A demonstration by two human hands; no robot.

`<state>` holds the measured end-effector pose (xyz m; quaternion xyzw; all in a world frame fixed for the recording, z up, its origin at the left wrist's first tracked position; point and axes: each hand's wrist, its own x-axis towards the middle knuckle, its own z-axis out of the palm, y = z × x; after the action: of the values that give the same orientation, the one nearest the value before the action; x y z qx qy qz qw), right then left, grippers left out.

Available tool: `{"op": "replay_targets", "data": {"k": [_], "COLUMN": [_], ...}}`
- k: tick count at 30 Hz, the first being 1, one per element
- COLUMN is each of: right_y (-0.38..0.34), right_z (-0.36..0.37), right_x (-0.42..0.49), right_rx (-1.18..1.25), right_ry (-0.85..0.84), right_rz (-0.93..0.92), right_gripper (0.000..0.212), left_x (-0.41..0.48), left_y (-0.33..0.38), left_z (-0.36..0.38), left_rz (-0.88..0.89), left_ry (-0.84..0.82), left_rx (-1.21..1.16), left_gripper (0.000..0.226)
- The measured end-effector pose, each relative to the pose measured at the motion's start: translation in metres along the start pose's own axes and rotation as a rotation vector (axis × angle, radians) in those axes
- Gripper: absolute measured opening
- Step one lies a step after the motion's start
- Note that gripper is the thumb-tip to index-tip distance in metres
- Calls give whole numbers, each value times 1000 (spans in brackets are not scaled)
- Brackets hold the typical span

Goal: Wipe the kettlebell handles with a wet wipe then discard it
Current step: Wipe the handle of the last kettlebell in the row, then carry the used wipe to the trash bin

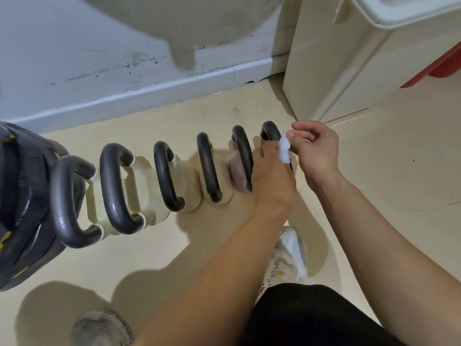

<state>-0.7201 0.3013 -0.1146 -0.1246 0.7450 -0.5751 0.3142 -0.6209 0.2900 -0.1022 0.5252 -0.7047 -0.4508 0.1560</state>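
While both hands meet at the right end of the kettlebell row, pinches a small crumpled white wet wipe [285,151] between thumb and forefinger of the right hand [314,152], other fingers loosely curled above, wrist bare. Meets the lower end of the wipe with the left hand [272,176], back turned to the camera, fingers curled under and hidden; cannot tell whether gripping the wipe, the handle beneath, or both. Just behind the wipe and touching or nearly touching it: the last kettlebell handle [270,131], black, only its upper arch in view above the left hand. Immediately left of the left hand, pressed close to its knuckles: the next black handle [242,156] over a pinkish body. Farther left of the hands, in a line along the floor [386,196]: four more black handles on pale cream bodies, growing larger with distance from the hands, namely the third handle [209,168], the fourth handle [164,178], the fifth handle [113,188] and the sixth handle [66,203]. Well left of everything, at the frame edge: a big dark kettlebell [22,201] with yellow marks. Beyond the hands: a grey-blue baseboard [174,86] and, beyond the right hand, a cream cabinet [336,58]. Below the forearms: a white shoe [290,255], black shorts [311,318], and, well down-left of the left hand, a grey shoe [102,328].
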Motion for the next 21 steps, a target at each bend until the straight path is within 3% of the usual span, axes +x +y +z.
{"op": "replay_targets", "data": {"k": [5, 8, 11, 17, 21], "right_y": [-22, -51, -89, -161, -191], "right_z": [-16, -22, -26, -39, -55], "right_x": [-34, -52, -66, -99, -115], "right_rx": [104, 227, 314, 489, 578], "right_ry": [-153, -202, -269, -358, -439], "right_rz": [40, 75, 76, 90, 114], "right_gripper": [16, 15, 14, 13, 11], "left_x": [-25, -35, -40, -45, -56], "left_y": [-3, 7, 17, 52, 76], "left_z": [-15, -30, -47, -96, -121], "left_rz": [-41, -90, 5, -29, 74], "left_ry": [13, -13, -3, 11, -153], "left_rx": [-86, -93, 2, -27, -217], "left_gripper": [19, 46, 73, 51, 35]}}
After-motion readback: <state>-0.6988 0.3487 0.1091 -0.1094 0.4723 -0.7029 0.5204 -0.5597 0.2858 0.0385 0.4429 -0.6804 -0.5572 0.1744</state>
